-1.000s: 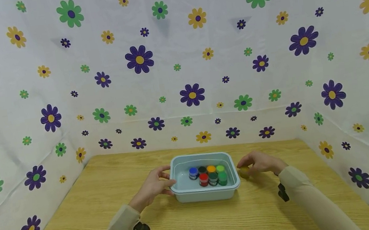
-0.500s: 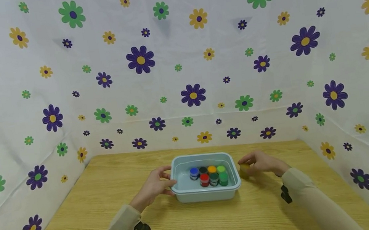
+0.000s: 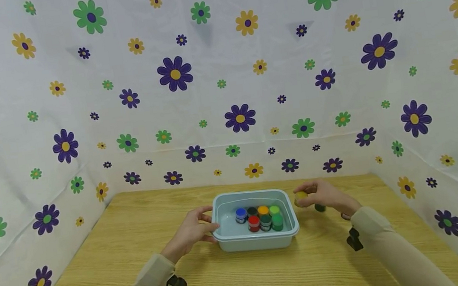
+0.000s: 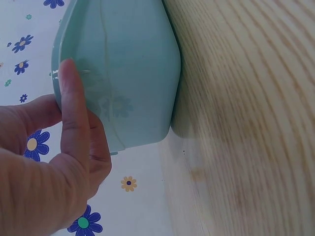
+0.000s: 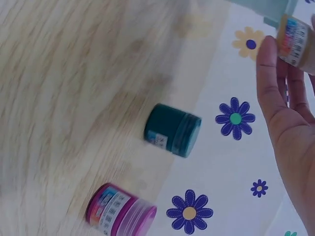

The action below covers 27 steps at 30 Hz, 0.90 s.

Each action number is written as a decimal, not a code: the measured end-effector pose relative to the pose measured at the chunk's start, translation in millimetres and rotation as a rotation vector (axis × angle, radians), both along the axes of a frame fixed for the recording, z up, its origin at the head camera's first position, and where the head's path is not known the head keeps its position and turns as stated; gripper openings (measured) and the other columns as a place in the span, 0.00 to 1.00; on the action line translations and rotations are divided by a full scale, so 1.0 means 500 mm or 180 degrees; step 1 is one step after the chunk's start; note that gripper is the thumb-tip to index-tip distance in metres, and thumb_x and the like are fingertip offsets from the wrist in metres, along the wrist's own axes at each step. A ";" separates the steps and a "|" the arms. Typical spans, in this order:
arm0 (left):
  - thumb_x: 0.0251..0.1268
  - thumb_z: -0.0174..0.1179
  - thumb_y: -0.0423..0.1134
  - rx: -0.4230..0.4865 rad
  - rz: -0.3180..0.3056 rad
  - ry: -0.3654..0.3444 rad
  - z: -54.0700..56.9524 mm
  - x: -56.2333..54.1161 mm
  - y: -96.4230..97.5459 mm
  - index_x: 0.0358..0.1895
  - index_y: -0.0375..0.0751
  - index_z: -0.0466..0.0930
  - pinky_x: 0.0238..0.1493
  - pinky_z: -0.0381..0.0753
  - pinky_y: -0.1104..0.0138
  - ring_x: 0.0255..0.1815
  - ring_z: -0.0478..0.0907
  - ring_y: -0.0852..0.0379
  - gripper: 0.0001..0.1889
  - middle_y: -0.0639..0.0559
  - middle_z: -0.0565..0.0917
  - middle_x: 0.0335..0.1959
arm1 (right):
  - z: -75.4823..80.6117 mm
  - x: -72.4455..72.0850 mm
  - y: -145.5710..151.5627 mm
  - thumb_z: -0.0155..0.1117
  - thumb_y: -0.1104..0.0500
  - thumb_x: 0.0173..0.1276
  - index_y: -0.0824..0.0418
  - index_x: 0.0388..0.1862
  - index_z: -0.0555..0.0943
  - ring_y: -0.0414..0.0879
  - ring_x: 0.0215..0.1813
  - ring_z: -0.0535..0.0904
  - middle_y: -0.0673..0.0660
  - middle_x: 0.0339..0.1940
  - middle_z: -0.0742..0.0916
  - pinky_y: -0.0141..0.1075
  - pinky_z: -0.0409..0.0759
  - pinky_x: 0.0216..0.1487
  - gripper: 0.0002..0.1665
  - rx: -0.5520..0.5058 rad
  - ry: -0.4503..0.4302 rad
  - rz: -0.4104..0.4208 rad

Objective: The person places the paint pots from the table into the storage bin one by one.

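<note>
Head view: a pale blue tub (image 3: pixel 257 243) sits on a wooden surface (image 3: pixel 238 285), its opening upward and its long axis running left to right. Beyond its right end is a small yellow jar (image 3: pixel 301 196), just beside the rim; which way its axis points is hard to read from here. In the tub stand a blue jar (image 3: pixel 240 215), black jar (image 3: pixel 252 210), orange jar (image 3: pixel 263 210) and light green jar (image 3: pixel 274 210), with a red jar (image 3: pixel 253 224), dark green jar (image 3: pixel 265 223) and green jar (image 3: pixel 277 223) nearer the front. The tub's pale floor shows to their left. Wood stretches in front and to both sides, and the back edge meets a flowered cloth (image 3: pixel 210 93). The right hand (image 3: pixel 325 195) pinches the yellow jar at its fingertips, on the side toward the tub. The left hand (image 3: pixel 190 231) grips the tub's left end. A teal jar (image 3: pixel 320 207) shows beneath the right hand.

Left wrist view: the left hand holds the tub's rim, one finger laid straight along the outer wall. The base edge meets the wood.

Right wrist view: the yellow jar, cut off by the frame, has its label showing and its axis sloping down to the right, roughly parallel to those of the teal jar and a magenta jar (image 5: pixel 113 209) on the wood. The right hand's fingertips are on it, near a corner of the tub.
</note>
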<state>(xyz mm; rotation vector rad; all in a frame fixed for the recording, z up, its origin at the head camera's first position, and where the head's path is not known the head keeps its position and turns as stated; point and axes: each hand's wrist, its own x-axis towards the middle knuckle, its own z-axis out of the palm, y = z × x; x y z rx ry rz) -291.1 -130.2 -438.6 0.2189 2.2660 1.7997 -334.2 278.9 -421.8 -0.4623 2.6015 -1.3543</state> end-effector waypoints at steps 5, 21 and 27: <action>0.61 0.64 0.25 -0.0005 0.0014 -0.0019 0.000 -0.002 0.000 0.69 0.36 0.66 0.31 0.89 0.59 0.36 0.81 0.47 0.32 0.38 0.74 0.45 | 0.015 0.005 -0.012 0.71 0.56 0.63 0.65 0.53 0.80 0.53 0.48 0.82 0.65 0.53 0.83 0.47 0.86 0.51 0.23 -0.0274 0.0070 0.0109; 0.61 0.63 0.25 0.0003 0.0017 -0.0026 0.000 0.001 0.000 0.69 0.36 0.66 0.31 0.89 0.59 0.35 0.81 0.48 0.32 0.38 0.73 0.45 | 0.030 0.017 -0.076 0.70 0.56 0.65 0.69 0.55 0.79 0.47 0.39 0.83 0.60 0.46 0.86 0.41 0.88 0.44 0.25 -0.0543 -0.0078 0.0358; 0.61 0.63 0.25 0.0016 0.0011 -0.0033 0.002 0.000 0.001 0.69 0.35 0.67 0.31 0.89 0.58 0.36 0.81 0.47 0.31 0.38 0.73 0.44 | 0.030 0.026 -0.116 0.70 0.55 0.64 0.69 0.54 0.79 0.49 0.40 0.83 0.60 0.45 0.85 0.45 0.87 0.47 0.24 -0.0513 -0.0063 0.0446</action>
